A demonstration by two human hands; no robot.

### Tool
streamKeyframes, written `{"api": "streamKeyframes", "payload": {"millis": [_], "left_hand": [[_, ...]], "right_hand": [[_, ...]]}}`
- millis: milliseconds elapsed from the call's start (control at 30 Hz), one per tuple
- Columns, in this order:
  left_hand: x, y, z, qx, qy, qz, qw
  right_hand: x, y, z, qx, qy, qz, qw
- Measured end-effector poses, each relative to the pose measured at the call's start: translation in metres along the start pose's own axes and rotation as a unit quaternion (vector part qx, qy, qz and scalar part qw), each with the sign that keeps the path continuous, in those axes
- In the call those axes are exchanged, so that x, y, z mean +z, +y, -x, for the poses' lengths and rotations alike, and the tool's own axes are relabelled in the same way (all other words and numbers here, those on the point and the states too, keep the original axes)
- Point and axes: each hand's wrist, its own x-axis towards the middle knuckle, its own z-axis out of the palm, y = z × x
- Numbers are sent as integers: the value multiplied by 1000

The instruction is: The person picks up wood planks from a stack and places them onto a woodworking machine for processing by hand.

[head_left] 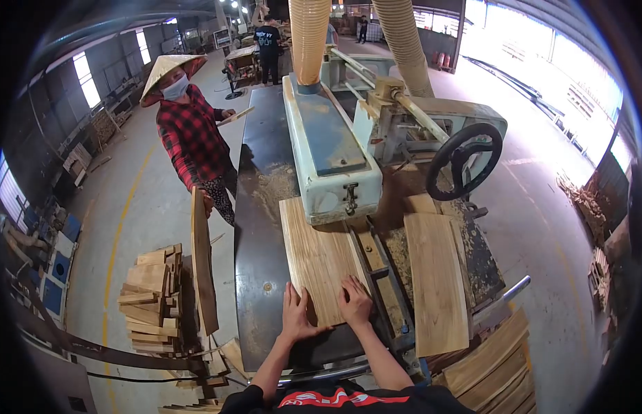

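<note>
A wooden board (315, 259) lies flat on the dark machine table (259, 276), its far end under the pale green saw housing (341, 196). My left hand (297, 316) touches the board's near left corner, fingers stretched forward and thumb along the near edge. At the near right part, my right hand (354, 301) rests on the board with its fingers spread. Both hands are open. Along the board's right side runs a metal guide fence (381, 265). Another wooden board (437, 283) lies to the right of the fence.
A person in a conical hat and checked shirt (196, 131) stands at the left, one hand on an upright plank (202, 262). Wood pieces (152, 297) are stacked at the left; more boards (493, 366) lie lower right. A black handwheel (464, 161) and dust hoses (310, 41) flank the housing.
</note>
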Motion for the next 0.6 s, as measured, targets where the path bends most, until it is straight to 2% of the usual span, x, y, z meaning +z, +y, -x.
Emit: {"api": "streamKeyframes", "payload": {"millis": [33, 167, 233, 300, 333, 400, 467, 533, 600], "left_hand": [[2, -6, -7, -3, 2, -2, 1000], [-24, -12, -24, -28, -95, -18, 995], [-74, 10, -22, -12, -42, -90, 995], [-140, 21, -20, 31, 67, -176, 982], [-165, 17, -14, -31, 113, -185, 976], [-219, 7, 1, -113, 218, -326, 913], [-259, -11, 15, -265, 219, -332, 878], [-286, -37, 18, -463, 99, -198, 858], [-251, -151, 53, -420, 102, 107, 895]], "right_hand": [[3, 1, -6, 0, 2, -1, 1000], [9, 1, -18, 4, 2, -12, 1000], [11, 7, -15, -11, 0, -9, 1000], [11, 4, -20, 10, -7, 8, 1000], [10, 2, -17, 20, -21, 17, 999], [17, 11, -16, 11, -18, 30, 999], [19, 16, -17, -21, -26, 34, 999], [20, 17, -17, -22, -20, 39, 999], [19, 14, -16, -30, -19, 48, 998]]}}
